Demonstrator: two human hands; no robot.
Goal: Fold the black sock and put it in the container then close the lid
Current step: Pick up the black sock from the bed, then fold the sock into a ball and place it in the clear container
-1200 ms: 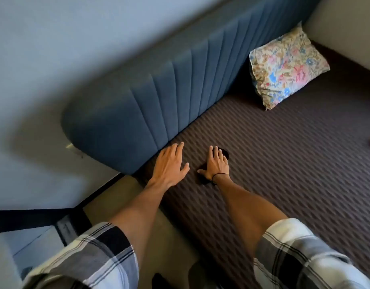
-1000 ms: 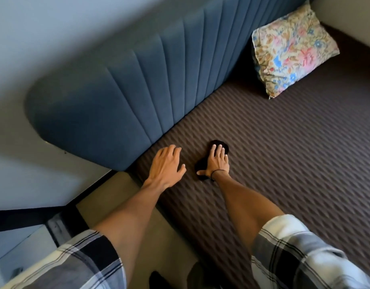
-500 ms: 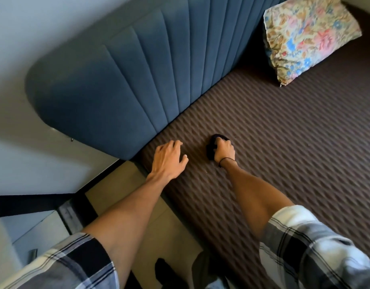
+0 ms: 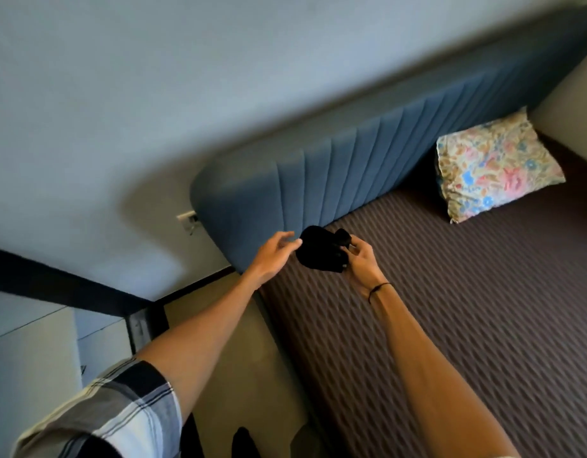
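The black sock (image 4: 320, 251) is bunched up and held in the air above the bed's near corner, in front of the blue headboard. My right hand (image 4: 361, 262) grips its right side with fingers curled around the fabric. My left hand (image 4: 275, 256) sits at the sock's left edge, fingertips touching it, fingers spread. No container or lid is in view.
A brown textured mattress (image 4: 467, 309) fills the right side. The padded blue headboard (image 4: 351, 173) runs along the wall, with a floral pillow (image 4: 493, 166) leaning on it. A wall outlet (image 4: 188, 219) sits left of the headboard. Tan floor (image 4: 239, 358) lies below my left arm.
My right hand closed on the sock where it lay on the mattress and lifted it into the air. My left hand rose off the bed and came to the sock's left edge.
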